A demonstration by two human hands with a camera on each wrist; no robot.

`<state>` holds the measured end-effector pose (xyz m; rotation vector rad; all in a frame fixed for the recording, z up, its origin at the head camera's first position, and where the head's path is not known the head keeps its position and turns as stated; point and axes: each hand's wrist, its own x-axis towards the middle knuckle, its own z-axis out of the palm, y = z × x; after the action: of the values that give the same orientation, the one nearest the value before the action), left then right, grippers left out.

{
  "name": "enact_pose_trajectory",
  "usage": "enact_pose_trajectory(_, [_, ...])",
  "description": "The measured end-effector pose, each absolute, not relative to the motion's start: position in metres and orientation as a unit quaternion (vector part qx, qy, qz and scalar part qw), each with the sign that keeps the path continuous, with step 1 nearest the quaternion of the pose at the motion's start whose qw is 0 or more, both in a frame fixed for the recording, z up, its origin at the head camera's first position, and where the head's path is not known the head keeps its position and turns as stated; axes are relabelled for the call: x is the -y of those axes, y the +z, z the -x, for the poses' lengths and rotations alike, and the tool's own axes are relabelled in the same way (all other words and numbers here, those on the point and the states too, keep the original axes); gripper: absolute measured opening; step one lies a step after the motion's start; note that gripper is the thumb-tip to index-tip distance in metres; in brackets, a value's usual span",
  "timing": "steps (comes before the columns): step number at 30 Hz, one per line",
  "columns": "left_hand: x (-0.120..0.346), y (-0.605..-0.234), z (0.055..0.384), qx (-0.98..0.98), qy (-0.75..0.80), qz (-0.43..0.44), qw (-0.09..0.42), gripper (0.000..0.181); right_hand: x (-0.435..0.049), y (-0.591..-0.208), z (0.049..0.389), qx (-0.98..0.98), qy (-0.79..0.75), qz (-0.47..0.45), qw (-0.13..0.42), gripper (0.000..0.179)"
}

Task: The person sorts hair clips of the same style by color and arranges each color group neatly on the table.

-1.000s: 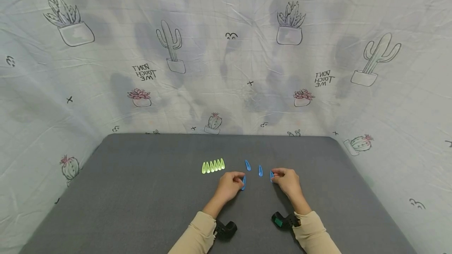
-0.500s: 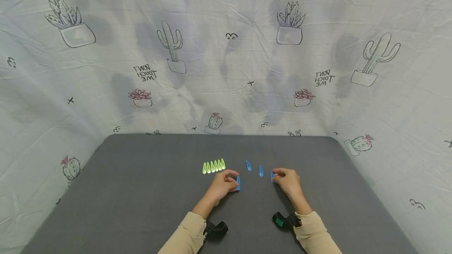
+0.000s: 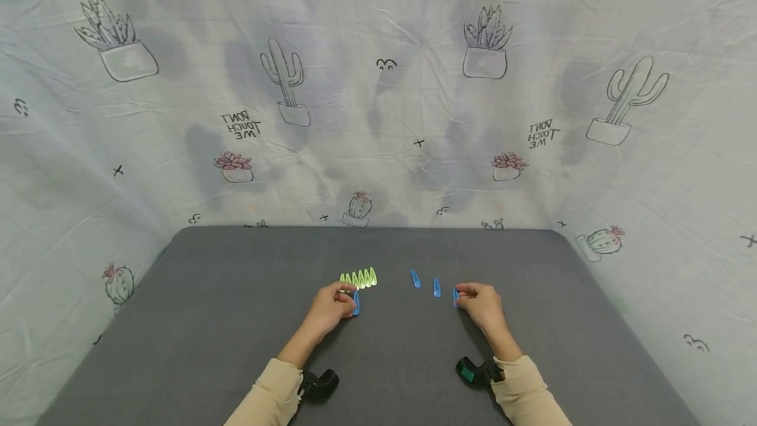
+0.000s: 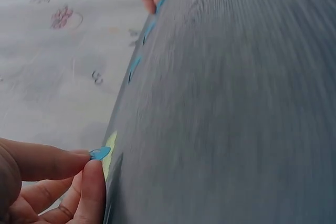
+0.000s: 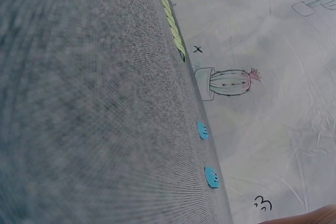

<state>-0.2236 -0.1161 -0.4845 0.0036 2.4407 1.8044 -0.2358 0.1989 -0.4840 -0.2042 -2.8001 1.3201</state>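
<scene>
Thumb and fingers of my left hand [image 3: 328, 306] pinch a blue snap hair clip [image 3: 356, 303], held just in front of the left end of a row of yellow-green hair clips [image 3: 365, 278]. In the left wrist view this blue clip [image 4: 101, 153] sticks out past the fingertips, overlapping the row. My right hand [image 3: 485, 304] pinches another blue hair clip [image 3: 456, 296] at the right, its fingers partly covering it. Between the hands lie two more blue clips, one farther back [image 3: 416, 279] and one nearer the right hand [image 3: 437, 288].
The dark grey table [image 3: 236, 321] ends at a patterned white cloth [image 3: 378, 104] hanging behind and at both sides. Each wrist carries a black strapped device, one on the left [image 3: 319, 383] and one on the right [image 3: 476, 371].
My left hand has carried its blue clip leftward, from near the middle to the left end of the yellow-green row. My right hand has stayed at its clip.
</scene>
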Motion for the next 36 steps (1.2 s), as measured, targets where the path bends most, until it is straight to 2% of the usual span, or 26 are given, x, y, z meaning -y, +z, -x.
enact_pose_trajectory(11, [0.138,-0.483,0.220,-0.855,0.519,0.010,0.006,0.037,-0.199,-0.485,0.236,0.901,0.429,0.068,0.019,0.028])
enact_pose_trajectory(24, [0.136,-0.477,0.217,-0.905,0.425,0.009,-0.013,0.027,-0.197,-0.485,0.236,0.902,0.427,0.065,0.025,0.028])
enact_pose_trajectory(36, [0.154,-0.495,0.218,-0.905,0.419,-0.067,-0.044,0.017,-0.198,-0.484,0.237,0.896,0.437,0.069,0.027,0.030])
